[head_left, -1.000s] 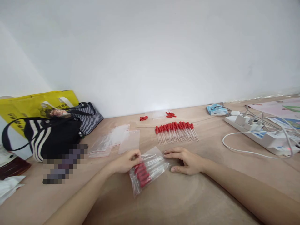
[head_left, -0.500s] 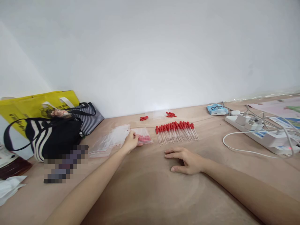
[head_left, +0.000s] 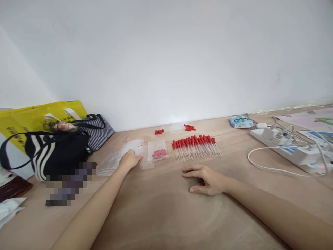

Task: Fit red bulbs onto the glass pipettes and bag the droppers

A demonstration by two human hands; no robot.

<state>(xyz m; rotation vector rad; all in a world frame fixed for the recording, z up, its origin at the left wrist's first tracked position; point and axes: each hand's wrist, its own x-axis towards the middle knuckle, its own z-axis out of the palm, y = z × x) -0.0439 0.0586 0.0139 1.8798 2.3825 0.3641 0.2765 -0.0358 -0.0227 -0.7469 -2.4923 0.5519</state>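
My left hand (head_left: 129,159) rests on a spread of clear zip bags (head_left: 110,163), thumb stretched to the right and the other fingers partly hidden; I see nothing lifted in it. Just right of it lies a small zip bag (head_left: 157,146) with several red rubber bulbs (head_left: 159,152) inside. My right hand (head_left: 205,178) lies on the tabletop with fingers apart, holding nothing. Beyond it is a row of glass droppers (head_left: 194,147) with red bulbs, tips toward me.
Loose red bulbs (head_left: 159,132) lie near the wall, with more red bulbs (head_left: 189,127) beside thin clear tubes (head_left: 176,128). To the right are a power strip (head_left: 288,149) with cables and a blue mask (head_left: 241,121). Bags, including a black bag (head_left: 59,156), crowd the left.
My left hand has let go of the zip bag of red bulbs, which now lies flat, and has moved left onto the clear bags. My right hand stays put.
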